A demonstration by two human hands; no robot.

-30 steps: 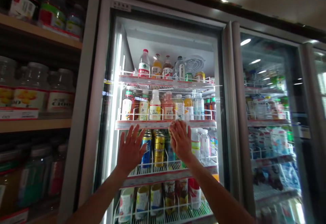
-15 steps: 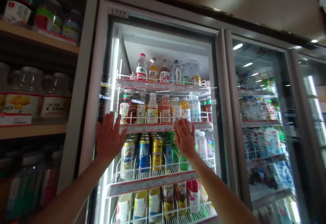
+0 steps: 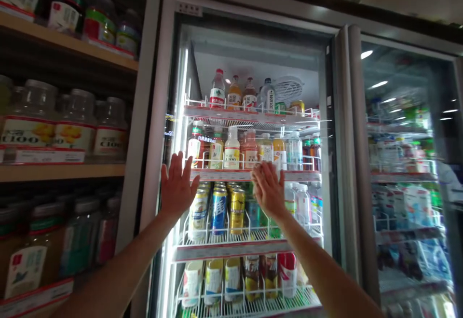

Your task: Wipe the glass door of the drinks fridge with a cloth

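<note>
**Clerk:** Item one, the hands. State of each?

**Me:** Left hand (image 3: 177, 186): grip released, fingers spread, palm flat on the glass door (image 3: 249, 43) close to its left frame (image 3: 159, 115). Right hand (image 3: 268, 191): the same, open and flat, near the middle of the pane. Neither one holds anything.

**Clerk:** Item two, the door itself?

**Me:** The fridge's left-hand door, upright in front of me, under both my palms. I cannot tell whether it sits fully home in the frame.

**Clerk:** Stock behind it?

**Me:** Bottles (image 3: 231, 150) on the wire shelf just above my fingertips, cans (image 3: 219, 209) on the shelf level with my wrists, more bottles below (image 3: 233, 277). All are behind the glass and none is touched.

**Clerk:** Surroundings?

**Me:** Jars (image 3: 74, 127) on a wooden shelf (image 3: 61, 171) to the left, and a second fridge door (image 3: 401, 130) to the right.

**Clerk:** Hazards?

**Me:** In my judgement there are three. Bare palms on smooth glass have nothing to hook onto, so a hand could skid. My left fingers lie beside the frame, so a door shifting that way could nip them. And pressing harder with one hand than the other could skew the door, and a jolt would rattle the standing cans.
</note>
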